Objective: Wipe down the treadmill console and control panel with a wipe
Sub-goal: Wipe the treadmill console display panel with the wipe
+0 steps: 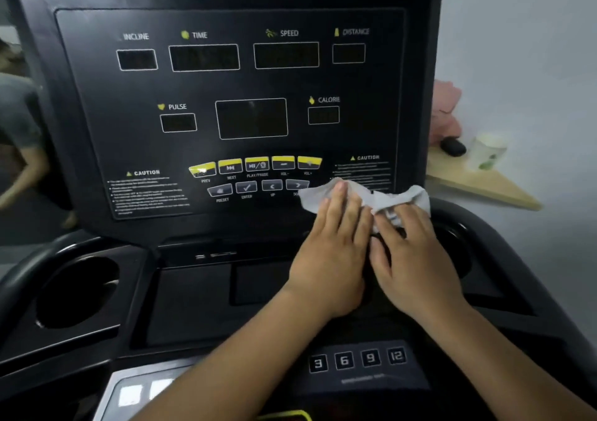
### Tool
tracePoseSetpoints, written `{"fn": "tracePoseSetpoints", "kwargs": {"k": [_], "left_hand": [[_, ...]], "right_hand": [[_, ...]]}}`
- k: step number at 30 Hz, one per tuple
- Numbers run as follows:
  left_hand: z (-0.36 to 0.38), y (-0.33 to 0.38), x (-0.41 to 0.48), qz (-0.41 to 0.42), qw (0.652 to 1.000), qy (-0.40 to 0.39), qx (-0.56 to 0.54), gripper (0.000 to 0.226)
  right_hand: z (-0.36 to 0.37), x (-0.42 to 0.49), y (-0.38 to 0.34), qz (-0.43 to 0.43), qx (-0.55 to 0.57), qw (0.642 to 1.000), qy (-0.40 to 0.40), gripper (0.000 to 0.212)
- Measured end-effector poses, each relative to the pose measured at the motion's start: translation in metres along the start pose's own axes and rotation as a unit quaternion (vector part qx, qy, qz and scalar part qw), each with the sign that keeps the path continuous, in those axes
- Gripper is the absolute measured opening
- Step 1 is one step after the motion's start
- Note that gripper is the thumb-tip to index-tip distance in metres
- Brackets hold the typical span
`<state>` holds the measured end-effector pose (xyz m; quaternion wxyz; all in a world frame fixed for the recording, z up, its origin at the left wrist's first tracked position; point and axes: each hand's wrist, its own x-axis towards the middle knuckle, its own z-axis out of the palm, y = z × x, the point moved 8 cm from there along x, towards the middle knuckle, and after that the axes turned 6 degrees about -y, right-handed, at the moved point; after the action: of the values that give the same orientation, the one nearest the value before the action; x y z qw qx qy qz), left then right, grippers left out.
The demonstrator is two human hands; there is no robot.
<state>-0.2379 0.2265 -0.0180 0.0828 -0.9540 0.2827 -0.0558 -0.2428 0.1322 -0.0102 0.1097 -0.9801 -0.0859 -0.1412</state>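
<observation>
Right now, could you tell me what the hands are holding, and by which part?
The wipe: the left hand presses its left part with straight fingers; the right hand covers its crumpled right end, pinching or not, I cannot tell.
</observation>
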Motion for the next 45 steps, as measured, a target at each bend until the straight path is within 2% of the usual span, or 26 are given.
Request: {"fn": "tracePoseSetpoints", "kwargs": {"k": [5, 10, 13, 16, 19, 22, 25, 30, 33, 37, 40, 42, 45], "left_hand": [[0.007, -0.002, -0.005, -0.008, 1.000, 0.021, -0.016, 0.079], [0.018, -0.031, -0.036, -0.053, 0.997, 0.030, -0.041, 0.076], [0.001, -0.040, -0.022, -0.076, 0.997, 0.026, 0.006, 0.079], [-0.026, -0.055, 0.009, -0.090, 0.995, 0.048, 0.005, 0.084], [-0.021, -0.045, 0.012, -0.067, 0.996, 0.061, -0.024, 0.086], [0.008, -0.012, -0.015, -0.018, 0.997, 0.033, -0.061, 0.088], [0.013, -0.011, -0.018, -0.020, 0.998, 0.023, -0.053, 0.084], [-0.017, -0.025, 0.025, -0.026, 0.999, 0.024, 0.020, 0.084], [-0.019, -0.021, 0.029, -0.025, 0.999, 0.025, 0.011, 0.084], [0.005, -0.010, -0.001, 0.029, 0.998, 0.039, -0.033, 0.077], [0.007, -0.020, -0.015, 0.022, 0.997, 0.059, -0.052, 0.070], [0.004, -0.032, -0.022, 0.004, 0.995, 0.064, -0.073, 0.066], [0.002, -0.052, -0.043, -0.031, 0.991, 0.073, -0.105, 0.061]], "right_hand": [[0.004, -0.001, 0.006, 0.025, 0.007, 1.000, -0.013, 0.053], [0.006, -0.002, -0.028, -0.078, -0.024, 0.997, -0.014, 0.054], [-0.002, 0.024, -0.021, -0.084, -0.016, 0.996, -0.020, 0.056], [-0.022, 0.056, -0.009, -0.073, -0.019, 0.997, 0.025, 0.057], [-0.012, 0.046, -0.002, -0.076, -0.003, 0.997, 0.029, 0.054], [0.016, 0.007, 0.008, -0.100, 0.039, 0.994, -0.008, 0.051], [0.017, 0.002, 0.020, -0.104, 0.043, 0.993, -0.023, 0.051], [-0.019, 0.054, 0.023, -0.054, 0.042, 0.997, 0.041, 0.056], [-0.027, 0.058, 0.017, -0.025, 0.044, 0.997, 0.061, 0.058], [0.000, 0.020, 0.007, 0.003, 0.064, 0.998, 0.010, 0.058], [0.015, 0.001, 0.000, 0.037, 0.089, 0.995, -0.016, 0.059], [0.018, -0.001, -0.013, 0.030, 0.095, 0.994, -0.034, 0.061], [0.020, -0.003, -0.039, -0.024, 0.093, 0.993, -0.070, 0.063]]}}
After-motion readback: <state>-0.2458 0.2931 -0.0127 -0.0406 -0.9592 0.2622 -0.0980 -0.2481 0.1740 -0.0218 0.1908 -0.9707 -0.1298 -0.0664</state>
